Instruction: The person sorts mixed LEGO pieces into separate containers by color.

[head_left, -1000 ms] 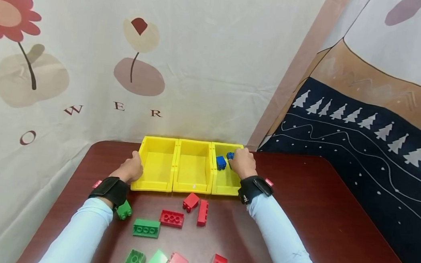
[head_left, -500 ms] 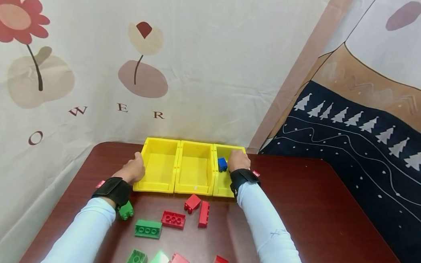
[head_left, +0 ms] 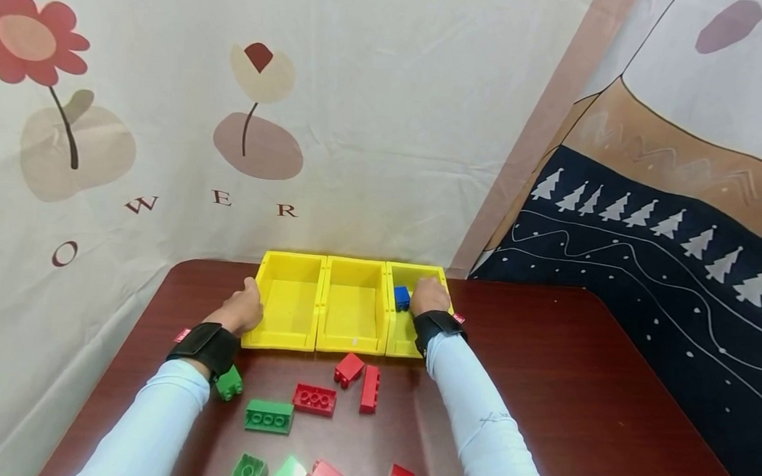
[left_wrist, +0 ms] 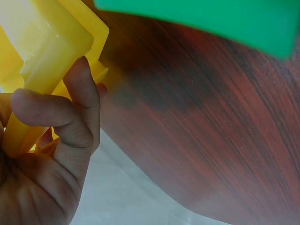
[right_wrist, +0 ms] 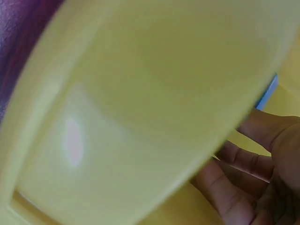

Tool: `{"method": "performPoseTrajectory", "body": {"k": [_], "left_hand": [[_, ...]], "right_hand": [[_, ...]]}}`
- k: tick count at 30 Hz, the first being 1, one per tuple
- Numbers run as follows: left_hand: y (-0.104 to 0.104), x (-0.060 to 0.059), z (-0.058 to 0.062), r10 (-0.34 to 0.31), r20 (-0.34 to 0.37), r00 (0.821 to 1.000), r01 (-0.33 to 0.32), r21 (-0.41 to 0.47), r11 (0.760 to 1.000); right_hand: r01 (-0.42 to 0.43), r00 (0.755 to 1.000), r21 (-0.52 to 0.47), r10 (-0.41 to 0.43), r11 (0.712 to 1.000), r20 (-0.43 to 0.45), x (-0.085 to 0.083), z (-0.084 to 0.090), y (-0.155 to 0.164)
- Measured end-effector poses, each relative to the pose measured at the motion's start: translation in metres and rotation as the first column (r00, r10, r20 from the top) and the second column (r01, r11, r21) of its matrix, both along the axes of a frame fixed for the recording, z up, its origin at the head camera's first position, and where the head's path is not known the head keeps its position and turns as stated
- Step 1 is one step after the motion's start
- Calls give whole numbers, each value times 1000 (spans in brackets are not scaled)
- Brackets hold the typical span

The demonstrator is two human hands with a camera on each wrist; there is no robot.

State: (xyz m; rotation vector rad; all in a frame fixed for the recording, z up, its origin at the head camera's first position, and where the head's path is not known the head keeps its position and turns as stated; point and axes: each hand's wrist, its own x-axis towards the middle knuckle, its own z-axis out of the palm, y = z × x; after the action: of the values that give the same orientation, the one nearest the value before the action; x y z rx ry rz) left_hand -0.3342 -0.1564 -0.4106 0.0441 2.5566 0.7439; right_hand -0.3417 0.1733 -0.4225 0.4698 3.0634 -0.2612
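Observation:
Three yellow bins (head_left: 351, 339) stand joined in a row at the back of the table. My left hand (head_left: 241, 309) grips the left wall of the left bin, its thumb (left_wrist: 44, 110) bent over the edge in the left wrist view. My right hand (head_left: 430, 296) reaches down inside the right bin. Just left of that hand lies a blue building brick (head_left: 402, 298). In the right wrist view, the bin wall (right_wrist: 140, 108) hides the right fingertips, and a blue edge (right_wrist: 267, 92) shows past the thumb. Whether those fingers hold anything is hidden.
Red bricks (head_left: 314, 400) and green bricks (head_left: 268, 416) lie scattered on the dark red table (head_left: 574, 395) in front of the bins. One green brick (head_left: 229, 384) sits beside the left wrist. A printed curtain (head_left: 388, 122) hangs behind the table.
My right hand has moved left and deeper into the right bin, covering a second blue brick seen beside its fingers a second ago. The left hand keeps its hold on the bin.

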Motion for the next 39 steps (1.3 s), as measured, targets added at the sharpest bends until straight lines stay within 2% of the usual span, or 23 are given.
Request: {"method": "performPoseTrajectory", "body": {"k": [7, 16, 20, 23, 26, 29, 31, 33, 35, 39], "left_hand": [[2, 1, 0, -5, -7, 1000, 5, -1, 1000], [4, 1, -7, -11, 4, 1000, 11, -14, 1000], [2, 0, -7, -3, 18, 1000, 3, -7, 1000], [1, -2, -7, 5, 27, 1000, -4, -12, 1000], [1, -3, -5, 9, 26, 1000, -9, -13, 1000], [1, -5, -4, 20, 31, 999, -20, -4, 1000], [1, -6, -4, 25, 33, 999, -25, -4, 1000], [1, -6, -3, 27, 34, 999, -27, -8, 1000], [1, -7, -3, 21, 32, 999, -20, -8, 1000], [0, -6, -3, 9, 26, 1000, -9, 13, 1000]], "right_hand": [[-5, 999, 12, 5, 1000, 38, 3, -3, 1], [-43, 999, 81, 41, 996, 36, 10, -3, 3], [-80, 997, 64, 79, 995, 26, 18, 13, 1], [-111, 993, 5, 111, 994, 37, 30, 32, -4], [-152, 988, -56, 153, 987, 7, 50, 50, -10], [-210, 977, -91, 205, 974, -62, 79, 64, -19], [-267, 958, -98, 253, 959, -134, 101, 70, -27], [-342, 925, -92, 318, 935, -207, 124, 71, -37], [-437, 871, -85, 397, 896, -288, 146, 69, -46], [-620, 742, -68, 556, 782, -374, 183, 57, -63]]}}
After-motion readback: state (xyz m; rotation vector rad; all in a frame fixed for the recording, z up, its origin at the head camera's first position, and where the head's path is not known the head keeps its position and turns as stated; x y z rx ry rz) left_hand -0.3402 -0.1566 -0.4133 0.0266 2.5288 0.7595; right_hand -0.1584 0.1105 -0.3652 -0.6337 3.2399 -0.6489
